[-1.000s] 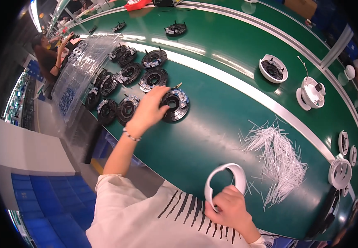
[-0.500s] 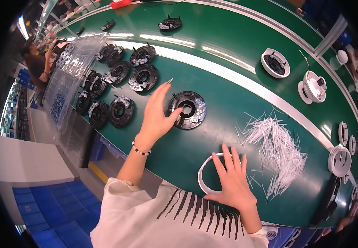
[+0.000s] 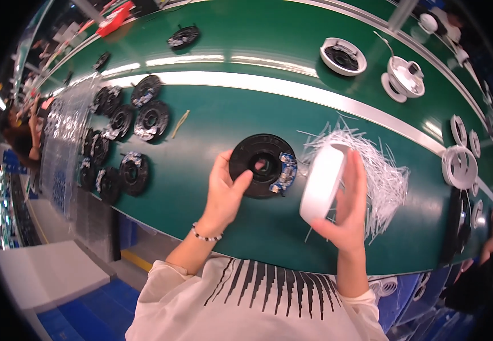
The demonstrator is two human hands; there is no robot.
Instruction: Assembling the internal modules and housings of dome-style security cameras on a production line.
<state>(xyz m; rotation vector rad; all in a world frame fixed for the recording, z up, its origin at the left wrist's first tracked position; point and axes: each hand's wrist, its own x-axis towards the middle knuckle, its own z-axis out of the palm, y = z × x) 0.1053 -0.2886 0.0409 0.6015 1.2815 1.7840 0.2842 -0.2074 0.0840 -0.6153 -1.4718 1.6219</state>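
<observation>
My left hand (image 3: 228, 190) grips a round black plastic disc (image 3: 246, 153) by its left edge, thumb on top near the central hole. A blue circuit board (image 3: 286, 172) sits on the disc's right side. In my right hand (image 3: 349, 204) is a white plastic ring (image 3: 321, 182), tilted up on its side, with the fingers along its right side and the thumb at its lower edge. Ring and disc are close together but apart. Behind the ring lies a heap of thin white strips (image 3: 386, 187). A thin yellowish loop (image 3: 181, 123) rests on the green table, left of the disc.
Several black discs with boards (image 3: 151, 121) lie at the left, beside clear plastic trays (image 3: 67, 148). On the conveyor belt beyond the pale rail (image 3: 246, 83) stand a white round housing (image 3: 343, 57) and another white housing (image 3: 406, 79). More white rings (image 3: 460, 166) are at the far right.
My left hand let go of the yellowish loop and took hold of the black disc. My right hand picked up the white ring and brought it beside the disc. The view shifted.
</observation>
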